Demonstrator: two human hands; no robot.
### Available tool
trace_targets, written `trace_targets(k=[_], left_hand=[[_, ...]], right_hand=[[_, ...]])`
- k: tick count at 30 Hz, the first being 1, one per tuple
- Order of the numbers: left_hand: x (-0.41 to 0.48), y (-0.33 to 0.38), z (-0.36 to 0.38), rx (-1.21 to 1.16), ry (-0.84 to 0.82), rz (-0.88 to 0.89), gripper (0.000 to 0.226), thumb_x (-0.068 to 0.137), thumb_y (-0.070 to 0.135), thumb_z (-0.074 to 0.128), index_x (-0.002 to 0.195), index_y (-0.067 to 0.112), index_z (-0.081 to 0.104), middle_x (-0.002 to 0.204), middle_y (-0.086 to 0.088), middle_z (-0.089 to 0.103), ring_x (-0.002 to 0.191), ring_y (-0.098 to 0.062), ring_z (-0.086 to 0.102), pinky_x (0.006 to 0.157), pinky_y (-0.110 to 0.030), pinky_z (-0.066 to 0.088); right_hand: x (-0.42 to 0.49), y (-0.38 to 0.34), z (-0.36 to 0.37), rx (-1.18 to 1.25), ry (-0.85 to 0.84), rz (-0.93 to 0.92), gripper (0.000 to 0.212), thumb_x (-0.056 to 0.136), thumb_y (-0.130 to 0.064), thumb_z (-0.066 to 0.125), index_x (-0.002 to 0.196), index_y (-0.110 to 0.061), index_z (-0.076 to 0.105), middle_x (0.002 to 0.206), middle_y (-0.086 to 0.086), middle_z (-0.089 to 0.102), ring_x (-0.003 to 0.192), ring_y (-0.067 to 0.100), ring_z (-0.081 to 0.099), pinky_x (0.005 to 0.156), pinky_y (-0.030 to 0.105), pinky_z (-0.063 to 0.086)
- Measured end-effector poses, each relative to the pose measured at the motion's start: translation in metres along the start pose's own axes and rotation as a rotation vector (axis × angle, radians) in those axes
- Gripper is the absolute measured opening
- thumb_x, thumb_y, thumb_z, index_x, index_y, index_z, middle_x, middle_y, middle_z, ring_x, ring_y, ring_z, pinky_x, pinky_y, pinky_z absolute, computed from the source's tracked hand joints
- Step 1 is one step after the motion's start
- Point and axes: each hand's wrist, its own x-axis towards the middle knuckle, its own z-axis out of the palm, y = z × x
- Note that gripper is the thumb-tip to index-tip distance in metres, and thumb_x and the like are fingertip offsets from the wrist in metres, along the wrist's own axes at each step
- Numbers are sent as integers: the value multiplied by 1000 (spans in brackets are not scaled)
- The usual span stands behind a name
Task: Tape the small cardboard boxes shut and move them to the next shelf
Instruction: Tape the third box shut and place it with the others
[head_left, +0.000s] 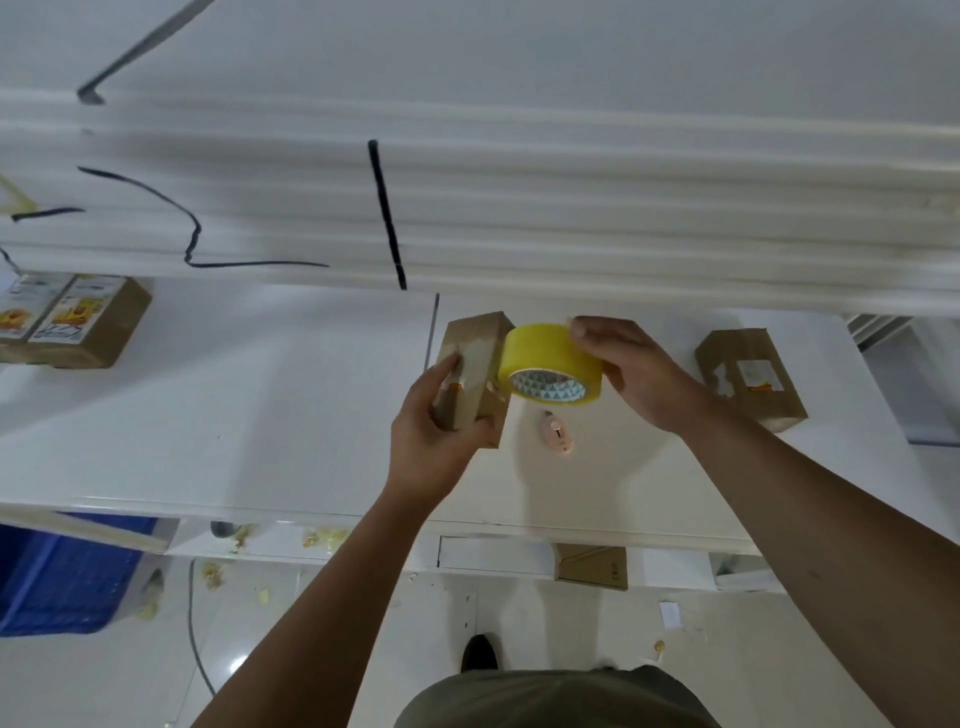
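My left hand grips a small brown cardboard box and holds it upright above the white shelf. My right hand grips a yellow tape roll and presses it against the box's right side. A second small brown box lies on the shelf to the right. At the far left stand two boxes with printed labels, side by side.
A small pale cutter lies on the shelf just below the tape roll. A blue crate sits under the shelf at left. Another cardboard piece hangs below the shelf's front edge. Scraps litter the floor.
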Motion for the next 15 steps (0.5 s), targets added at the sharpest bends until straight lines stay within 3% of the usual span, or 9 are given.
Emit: trace_targets(k=[3, 4, 7, 11, 15], left_hand=[[-2, 5, -9, -98, 19, -2, 80, 66, 22, 80, 144, 32, 65, 119, 14, 77, 112, 1, 71, 82, -21, 62], [-3, 6, -12, -146, 50, -1, 76, 68, 18, 78, 143, 30, 66, 118, 12, 79, 114, -5, 72, 82, -23, 62], [-7, 16, -23, -296, 75, 16, 69, 73, 22, 76, 141, 30, 68, 128, 0, 76, 120, -22, 72, 86, -32, 62], [-16, 29, -16, -526, -112, -45, 69, 82, 24, 64, 150, 15, 57, 141, -15, 67, 126, -43, 65, 102, -59, 55], [-20, 44, -6, -754, -200, -199, 68, 81, 27, 60, 146, 7, 56, 146, -17, 62, 132, -36, 63, 106, -51, 53]], right_hand=[[-14, 1, -1, -49, -21, 6, 47, 101, -33, 66, 75, 3, 51, 75, 17, 36, 79, 24, 43, 78, 29, 44], [-17, 1, -2, -101, 3, 4, 55, 98, -38, 68, 74, 7, 47, 74, 20, 32, 77, 26, 39, 76, 35, 42], [-28, -1, -5, -402, 153, -4, 50, 92, -52, 71, 62, -14, 58, 62, 1, 40, 64, 15, 43, 67, 36, 34], [-40, -4, 1, -407, 170, 65, 56, 88, -63, 71, 66, -12, 64, 64, 1, 48, 66, 15, 52, 68, 38, 39], [-40, -14, 11, -405, 187, 35, 59, 83, -70, 68, 67, -13, 64, 66, 0, 51, 68, 15, 54, 69, 38, 41]])
